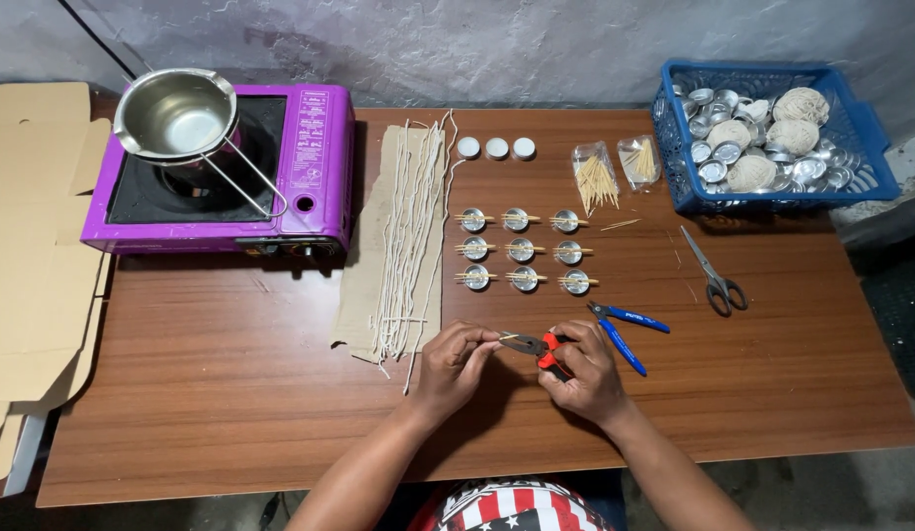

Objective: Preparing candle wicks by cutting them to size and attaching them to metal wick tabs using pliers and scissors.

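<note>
A: Grip? L hand (456, 362) pinches a small wick piece at its fingertips; R hand (587, 372) clenched on red-handled pliers (536, 345), nose at the wick.

B: Where's that?

A: Table's (231, 393) 6 o'clock edge. L to R: purple stove (310, 167) w/ steel pot (177, 113) at 10, waxed wick strands (410, 236) on cardboard, nine tealight cups (521, 250) w/ toothpicks across at center, blue cutters (625, 329), scissors (713, 275), blue basket (772, 197) of empty cups at 2.

B: Progress?

A: Nine cups look prepped; many strands and basket cups untouched.
</note>
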